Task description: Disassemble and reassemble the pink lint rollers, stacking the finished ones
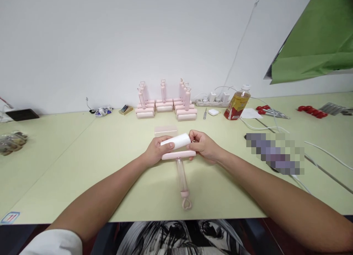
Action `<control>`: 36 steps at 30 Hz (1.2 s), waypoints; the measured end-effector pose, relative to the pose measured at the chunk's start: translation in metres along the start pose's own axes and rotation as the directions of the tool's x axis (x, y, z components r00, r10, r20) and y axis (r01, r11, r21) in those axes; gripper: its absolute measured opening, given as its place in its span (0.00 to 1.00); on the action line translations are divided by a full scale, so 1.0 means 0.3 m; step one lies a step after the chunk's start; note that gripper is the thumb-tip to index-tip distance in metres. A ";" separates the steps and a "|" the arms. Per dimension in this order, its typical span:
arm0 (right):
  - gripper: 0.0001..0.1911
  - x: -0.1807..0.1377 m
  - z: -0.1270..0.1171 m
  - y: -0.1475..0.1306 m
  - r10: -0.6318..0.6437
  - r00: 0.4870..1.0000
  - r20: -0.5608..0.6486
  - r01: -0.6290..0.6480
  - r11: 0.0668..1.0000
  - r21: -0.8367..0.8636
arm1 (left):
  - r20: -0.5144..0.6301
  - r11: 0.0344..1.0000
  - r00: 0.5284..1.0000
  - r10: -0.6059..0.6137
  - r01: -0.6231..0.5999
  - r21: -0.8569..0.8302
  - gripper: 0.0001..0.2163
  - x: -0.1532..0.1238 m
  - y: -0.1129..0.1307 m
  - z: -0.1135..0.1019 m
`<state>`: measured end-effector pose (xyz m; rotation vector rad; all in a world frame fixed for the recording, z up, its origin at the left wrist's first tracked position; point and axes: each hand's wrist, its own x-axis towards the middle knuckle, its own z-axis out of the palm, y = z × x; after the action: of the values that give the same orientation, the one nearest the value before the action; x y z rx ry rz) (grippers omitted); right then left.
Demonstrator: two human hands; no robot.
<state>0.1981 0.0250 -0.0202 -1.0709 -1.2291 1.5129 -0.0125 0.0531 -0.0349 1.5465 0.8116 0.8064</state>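
Left hand [157,152] clamps a white roll [176,141] just beyond a pink-headed tool [179,155]; right hand's [204,146] fingers curl at its right end, grip unclear. Working that end seems in hand; the next move calls for steadiness

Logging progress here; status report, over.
Left grip on white roll. Right grip at its right end. Pink roller frame just below it in view. No obstruction seen.
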 end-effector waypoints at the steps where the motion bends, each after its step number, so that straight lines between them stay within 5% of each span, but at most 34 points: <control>1: 0.18 0.005 -0.002 0.011 -0.003 1.000 -0.023 0.002 1.000 -0.015 | -0.023 0.999 1.000 0.018 -0.017 0.035 0.22 0.001 0.000 0.002; 6: 0.10 0.041 -0.023 0.079 -0.002 0.987 -0.160 -0.036 0.972 -0.233 | -0.190 0.994 0.980 0.063 -0.046 0.096 0.26 0.013 -0.011 -0.007; 11: 0.10 0.046 -0.040 0.090 -0.216 0.962 -0.168 0.073 0.795 -0.603 | -0.167 0.991 0.985 0.031 -0.008 0.136 0.29 0.017 -0.020 -0.021; 16: 0.29 0.037 -0.049 0.078 -0.244 0.965 -0.101 0.149 0.819 -0.555 | -0.159 0.998 0.987 0.014 -0.004 0.064 0.25 0.018 -0.032 -0.016; 27: 0.30 0.043 -0.073 0.057 -0.091 0.996 0.001 0.085 0.923 -0.376 | -0.167 0.995 0.986 0.027 -0.043 -0.095 0.28 0.043 -0.051 -0.031; 36: 0.22 0.069 -0.082 0.085 -0.200 0.979 0.034 0.196 0.889 -0.413 | -0.126 0.991 0.992 -0.026 0.009 -0.134 0.31 0.041 -0.042 -0.047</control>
<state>0.2141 0.0476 -0.0504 -1.1773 -1.6490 1.1126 -0.0187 0.0720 -0.0451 1.3788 0.8455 0.9357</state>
